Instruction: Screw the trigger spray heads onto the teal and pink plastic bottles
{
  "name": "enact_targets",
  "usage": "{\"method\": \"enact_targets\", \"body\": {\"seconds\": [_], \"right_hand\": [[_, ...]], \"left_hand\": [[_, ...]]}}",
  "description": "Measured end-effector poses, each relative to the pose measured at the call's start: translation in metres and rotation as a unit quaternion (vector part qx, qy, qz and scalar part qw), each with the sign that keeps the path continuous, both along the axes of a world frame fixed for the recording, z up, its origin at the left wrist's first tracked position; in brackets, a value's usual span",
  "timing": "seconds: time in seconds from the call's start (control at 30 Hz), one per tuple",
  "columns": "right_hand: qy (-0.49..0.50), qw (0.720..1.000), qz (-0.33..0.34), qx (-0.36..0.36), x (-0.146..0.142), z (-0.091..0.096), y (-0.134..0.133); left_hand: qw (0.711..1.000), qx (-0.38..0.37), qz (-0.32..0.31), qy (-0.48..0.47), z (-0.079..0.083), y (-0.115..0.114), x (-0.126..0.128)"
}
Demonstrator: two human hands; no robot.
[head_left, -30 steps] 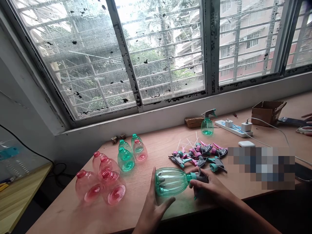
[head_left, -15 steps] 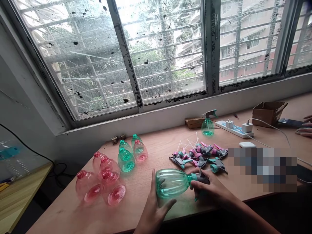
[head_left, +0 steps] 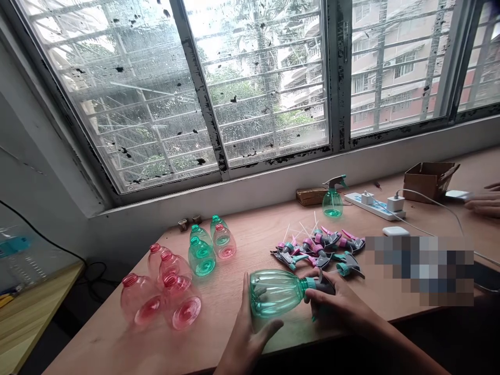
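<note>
Window (head_left: 273, 94) spanning the back, table (head_left: 219, 297) standing below it; left hand (head_left: 250, 330) resting at the base of a green bottle (head_left: 275, 294), fingers and thumb spreading apart; right hand (head_left: 341, 299) holding the other end, fingers clamping on the sprayer (head_left: 324, 284) at its neck; bottle lying sideways between both hands, near the table's front edge; four pink bottles (head_left: 182, 307) standing at left, three green ones (head_left: 201, 258) plus one pink one (head_left: 225, 247) standing behind them; loose sprayers (head_left: 320, 258) lying piled just beyond the right hand

Right hand (head_left: 346, 302) grips spray head (head_left: 324, 284); left hand (head_left: 252, 330) apparently cups green bottle (head_left: 278, 291).
</note>
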State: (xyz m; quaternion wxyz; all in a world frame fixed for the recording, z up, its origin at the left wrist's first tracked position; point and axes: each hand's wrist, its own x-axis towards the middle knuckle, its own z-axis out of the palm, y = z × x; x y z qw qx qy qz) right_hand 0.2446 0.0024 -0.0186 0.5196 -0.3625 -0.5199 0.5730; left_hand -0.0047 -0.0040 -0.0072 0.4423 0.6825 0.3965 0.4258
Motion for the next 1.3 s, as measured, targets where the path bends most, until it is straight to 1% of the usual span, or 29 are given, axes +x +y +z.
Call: {"method": "enact_targets", "body": {"seconds": [0.13, 0.43, 0.6, 0.8, 0.9, 1.13, 1.3], "right_hand": [[0.002, 1.000, 0.002, -0.004, 0.0002, -0.0008, 0.0008], [0.023, 1.000, 0.010, -0.005, 0.0015, -0.0032, 0.0023], [0.020, 1.000, 0.013, -0.001, 0.0015, -0.0041, 0.0015], [0.014, 1.000, 0.011, 0.003, 0.0019, -0.0028, 0.0017], [0.018, 1.000, 0.013, 0.011, 0.0018, -0.0010, 0.0014], [0.010, 1.000, 0.013, 0.004, 0.0030, -0.0016, 0.0015], [0.001, 1.000, 0.007, 0.013, 0.0031, -0.0061, 0.0025]], "left_hand": [[0.999, -0.013, -0.031, -0.015, -0.0008, 0.0016, -0.0024], [1.000, 0.012, 0.003, 0.005, -0.0059, 0.0051, -0.0020], [1.000, 0.006, -0.009, 0.001, -0.0054, 0.0040, -0.0002], [1.000, -0.009, -0.018, -0.012, -0.0063, 0.0039, -0.0052], [1.000, -0.019, -0.024, 0.003, -0.0072, 0.0058, -0.0067], [1.000, 0.001, 0.005, -0.002, -0.0079, 0.0035, -0.0023], [1.000, -0.015, 0.005, 0.023, -0.0041, 0.0007, -0.0038]]}}
